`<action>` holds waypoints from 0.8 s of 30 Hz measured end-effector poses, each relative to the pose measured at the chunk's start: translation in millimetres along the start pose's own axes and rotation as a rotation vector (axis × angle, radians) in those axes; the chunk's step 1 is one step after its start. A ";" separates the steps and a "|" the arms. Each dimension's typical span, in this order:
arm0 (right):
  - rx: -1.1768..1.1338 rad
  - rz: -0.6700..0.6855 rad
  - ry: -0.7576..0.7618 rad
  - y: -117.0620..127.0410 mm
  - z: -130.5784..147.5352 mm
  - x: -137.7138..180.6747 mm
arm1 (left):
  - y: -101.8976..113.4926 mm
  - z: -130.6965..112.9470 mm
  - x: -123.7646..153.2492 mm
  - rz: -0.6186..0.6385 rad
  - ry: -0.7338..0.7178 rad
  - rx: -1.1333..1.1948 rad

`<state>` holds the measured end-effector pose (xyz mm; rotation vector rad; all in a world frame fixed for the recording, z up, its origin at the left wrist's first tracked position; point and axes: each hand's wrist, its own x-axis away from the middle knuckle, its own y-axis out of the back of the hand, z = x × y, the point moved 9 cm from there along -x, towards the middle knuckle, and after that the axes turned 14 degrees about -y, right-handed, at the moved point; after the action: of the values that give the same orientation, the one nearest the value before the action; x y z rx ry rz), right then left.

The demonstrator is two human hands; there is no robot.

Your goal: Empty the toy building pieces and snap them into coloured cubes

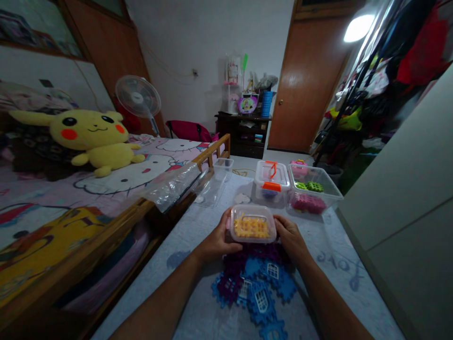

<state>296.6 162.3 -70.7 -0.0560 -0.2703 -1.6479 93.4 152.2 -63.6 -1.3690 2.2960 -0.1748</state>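
Between my hands is a small clear lidded plastic box point(253, 224) with yellow-orange interlocking pieces inside. My left hand point(221, 238) grips its left side, thumb along the near edge. On the right side, my right hand point(288, 232) has its fingers closed on the box's edge. Below the box, blue building pieces point(260, 297) and purple building pieces point(230, 285), some with white window inserts, lie in a pile on the cloth-covered table point(336, 283). The box hides part of the purple ones.
An open clear bin point(332, 191) with green and pink pieces stands at the back right. Beside it is a lidded box with an orange handle point(272, 175). Empty clear trays point(214, 186) lie at the back left. A wooden bed rail point(106, 236) runs along the left.
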 end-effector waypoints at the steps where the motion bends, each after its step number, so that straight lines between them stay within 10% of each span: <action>1: -0.010 0.006 -0.010 -1.0 0.8 0.7 | 3.1 -0.5 -0.7 -0.037 -0.005 -0.023; 8: 0.051 0.064 0.045 -15.7 19.8 10.9 | 16.8 -10.4 -8.0 -0.198 -0.025 -0.047; 13: 0.157 -0.243 0.268 4.3 48.0 27.4 | 3.0 -15.5 -10.7 -0.100 -0.063 -0.067; 24: 0.193 0.012 0.289 -32.7 57.4 37.3 | -0.6 -11.6 -7.9 -0.091 -0.068 -0.066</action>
<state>253.6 140.2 -12.3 0.3234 -0.2053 -1.5877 91.9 157.3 -50.6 -1.4906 2.2037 -0.0805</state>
